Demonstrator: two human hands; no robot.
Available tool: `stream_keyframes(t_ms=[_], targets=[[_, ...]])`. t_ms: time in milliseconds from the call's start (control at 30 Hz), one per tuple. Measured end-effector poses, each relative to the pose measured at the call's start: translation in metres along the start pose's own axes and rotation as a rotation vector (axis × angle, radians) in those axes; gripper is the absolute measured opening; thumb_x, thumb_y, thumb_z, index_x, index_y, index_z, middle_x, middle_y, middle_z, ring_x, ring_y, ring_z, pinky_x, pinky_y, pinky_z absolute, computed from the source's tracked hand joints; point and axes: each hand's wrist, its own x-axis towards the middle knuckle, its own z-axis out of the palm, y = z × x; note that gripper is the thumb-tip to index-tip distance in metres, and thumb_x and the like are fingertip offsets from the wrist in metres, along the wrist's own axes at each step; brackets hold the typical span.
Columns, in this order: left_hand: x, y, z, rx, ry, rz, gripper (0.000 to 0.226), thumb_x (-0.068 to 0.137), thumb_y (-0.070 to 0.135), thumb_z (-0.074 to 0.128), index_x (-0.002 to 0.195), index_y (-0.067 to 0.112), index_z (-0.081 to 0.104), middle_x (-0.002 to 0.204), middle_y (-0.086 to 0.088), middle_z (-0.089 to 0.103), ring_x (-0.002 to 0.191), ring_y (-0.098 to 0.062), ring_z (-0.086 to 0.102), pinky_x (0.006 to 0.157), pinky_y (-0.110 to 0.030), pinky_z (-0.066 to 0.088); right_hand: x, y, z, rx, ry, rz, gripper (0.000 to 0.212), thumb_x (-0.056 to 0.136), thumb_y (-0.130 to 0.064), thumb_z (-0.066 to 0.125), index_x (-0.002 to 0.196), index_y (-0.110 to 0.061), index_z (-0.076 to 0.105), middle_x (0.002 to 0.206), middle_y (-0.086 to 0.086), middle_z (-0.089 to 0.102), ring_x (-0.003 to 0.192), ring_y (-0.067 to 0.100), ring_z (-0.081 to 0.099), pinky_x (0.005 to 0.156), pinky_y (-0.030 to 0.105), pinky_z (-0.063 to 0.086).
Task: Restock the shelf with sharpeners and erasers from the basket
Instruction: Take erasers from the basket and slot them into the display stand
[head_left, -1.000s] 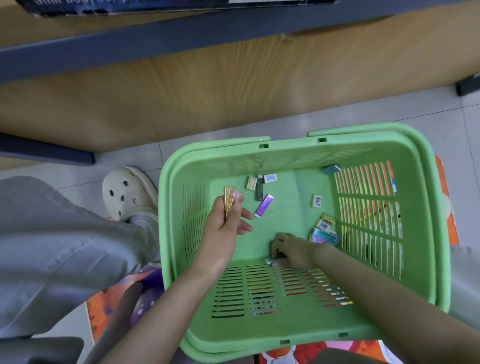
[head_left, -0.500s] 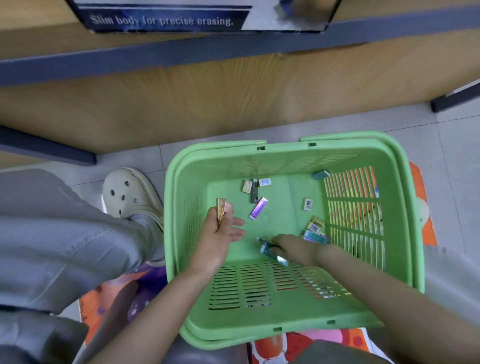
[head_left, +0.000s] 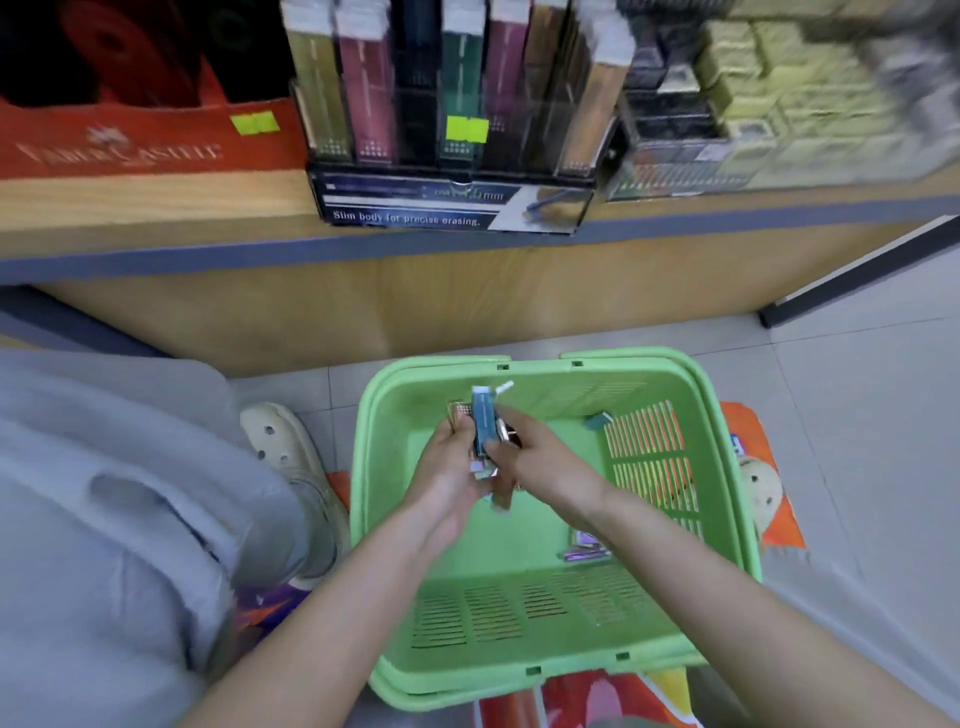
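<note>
A green plastic basket (head_left: 727, 467) sits on the floor below the wooden shelf (head_left: 156, 208). Both hands meet above the basket's middle. My left hand (head_left: 449, 467) grips a few slim gold and pink packets (head_left: 460, 413). My right hand (head_left: 535, 462) pinches a teal eraser packet (head_left: 483, 421) with a white end and presses it against the left hand's bundle. A teal packet (head_left: 597, 420) lies by the right wall, and purple packets (head_left: 584, 548) lie near the front right. The hands hide the basket's centre.
On the shelf stand a display box of slim eraser pens (head_left: 452, 202), a red Faber-Castell box (head_left: 130, 145) at left and blurred boxes (head_left: 753, 104) at right. My grey trouser leg and a cream clog (head_left: 275, 436) are left of the basket. Colourful bags lie underneath.
My right hand lifted the teal packet off the basket floor and brought it up to my left hand. The view tilted upward, so the shelf's stock has come into sight.
</note>
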Motion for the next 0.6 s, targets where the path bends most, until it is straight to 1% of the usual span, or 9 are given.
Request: stream_keyframes(t_ms=[33,100,167,200,267,367,467,533,600], targets=[[-0.003,0.006,0.001,0.008,-0.008,0.007,0.034,0.104,0.027,0.031,0.12,0.006,0.052,0.103,-0.014,0.064,0.076,-0.021,0.06,0.064,-0.037,0.056,-0.004,-0.006,-0.002,-0.1,0.028,-0.038,0.028,0.096,-0.003,0.044,0.119,-0.016,0.054,0.09,-0.002,0.061,0.067,0.007,0.058,0.061,0.013,0.044],[-0.011,0.015,0.005,0.025,-0.038,0.035,0.028,0.104,0.024,0.033,0.111,0.009,0.055,0.097,-0.012,0.065,0.074,-0.021,0.06,0.07,-0.04,0.054,-0.009,-0.014,-0.006,-0.261,0.126,-0.108,0.022,0.092,0.0,0.05,0.111,-0.007,0.059,0.084,0.001,0.06,0.068,0.014,0.053,0.055,0.017,0.039],[-0.019,0.023,0.008,0.035,-0.07,0.054,0.023,0.103,0.02,0.035,0.102,0.012,0.056,0.092,-0.009,0.065,0.073,-0.02,0.059,0.069,-0.04,0.054,-0.016,-0.019,-0.01,-0.353,0.218,-0.16,0.018,0.088,-0.001,0.056,0.105,-0.002,0.061,0.077,0.001,0.059,0.057,0.007,0.049,0.054,0.019,0.035],[-0.022,0.026,0.009,0.048,-0.081,0.064,0.022,0.103,0.018,0.035,0.102,0.013,0.056,0.094,-0.009,0.065,0.075,-0.02,0.059,0.072,-0.041,0.054,-0.019,-0.022,-0.011,-0.382,0.246,-0.189,0.017,0.086,-0.002,0.059,0.103,-0.002,0.063,0.076,-0.001,0.059,0.056,0.001,0.047,0.054,0.015,0.035],[-0.028,0.032,0.011,0.101,-0.099,0.086,0.02,0.103,0.016,0.037,0.109,0.012,0.056,0.102,-0.012,0.064,0.079,-0.021,0.059,0.081,-0.045,0.052,-0.026,-0.03,-0.014,-0.425,0.288,-0.238,0.018,0.085,-0.005,0.064,0.103,-0.007,0.066,0.079,-0.002,0.062,0.058,-0.002,0.049,0.058,0.007,0.036],[-0.036,0.044,0.014,0.218,-0.088,0.134,0.021,0.103,0.015,0.037,0.119,0.012,0.051,0.111,-0.012,0.063,0.086,-0.021,0.06,0.087,-0.043,0.052,-0.038,-0.04,-0.019,-0.335,0.39,-0.247,0.019,0.083,-0.013,0.071,0.101,-0.014,0.068,0.084,0.0,0.07,0.066,0.008,0.059,0.061,0.005,0.039],[-0.047,0.058,0.016,0.351,-0.09,0.228,0.019,0.104,0.015,0.035,0.118,0.014,0.047,0.108,-0.009,0.062,0.087,-0.019,0.062,0.086,-0.04,0.054,-0.049,-0.051,-0.024,-0.233,0.456,-0.287,0.011,0.084,-0.02,0.07,0.086,-0.028,0.063,0.077,0.0,0.072,0.067,0.011,0.064,0.064,0.019,0.046],[-0.055,0.067,0.017,0.386,-0.111,0.25,0.018,0.104,0.016,0.034,0.117,0.015,0.045,0.101,-0.006,0.061,0.078,-0.016,0.062,0.082,-0.037,0.055,-0.055,-0.063,-0.028,-0.108,0.49,-0.305,0.011,0.084,-0.02,0.069,0.084,-0.027,0.062,0.074,0.0,0.071,0.062,0.007,0.061,0.06,0.018,0.046],[-0.065,0.075,0.017,0.399,-0.18,0.23,0.021,0.104,0.02,0.034,0.119,0.01,0.046,0.1,-0.006,0.062,0.077,-0.017,0.062,0.078,-0.034,0.056,-0.059,-0.078,-0.032,0.074,0.508,-0.306,0.008,0.086,-0.015,0.068,0.084,-0.021,0.062,0.069,0.002,0.067,0.055,0.005,0.056,0.052,0.014,0.042]])
